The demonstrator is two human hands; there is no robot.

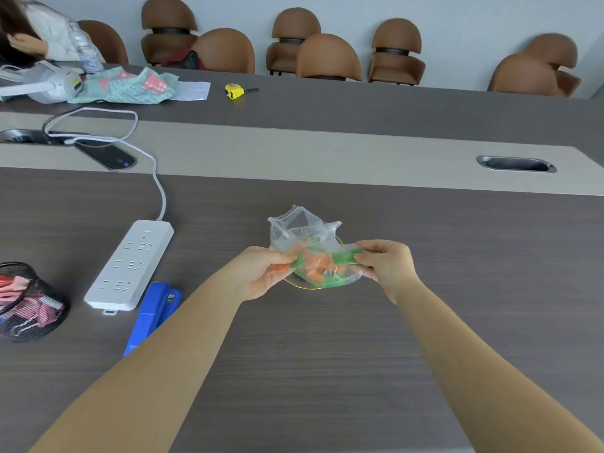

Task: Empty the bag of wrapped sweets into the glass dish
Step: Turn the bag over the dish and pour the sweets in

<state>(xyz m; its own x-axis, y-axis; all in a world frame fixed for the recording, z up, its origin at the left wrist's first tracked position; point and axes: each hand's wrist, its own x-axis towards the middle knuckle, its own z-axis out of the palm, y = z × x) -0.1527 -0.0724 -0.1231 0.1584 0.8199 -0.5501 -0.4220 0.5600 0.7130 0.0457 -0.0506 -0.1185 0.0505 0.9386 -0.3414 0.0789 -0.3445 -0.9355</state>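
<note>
A clear plastic bag (302, 232) with a green strip along one edge holds orange and green wrapped sweets (315, 264). My left hand (261, 273) pinches the bag's left end and my right hand (385, 264) pinches its right end, stretching the green strip between them. The bag hangs just over the glass dish (309, 287), of which only a thin yellowish rim shows below and to the right of the bag. Most of the dish is hidden by the bag and my hands.
A white power strip (130, 264) and a blue stapler (153, 313) lie to the left. A black mesh pot of clips (29, 302) stands at the far left. A phone (104, 155), yellow tape measure (234, 91), a seated person and brown chairs lie further back.
</note>
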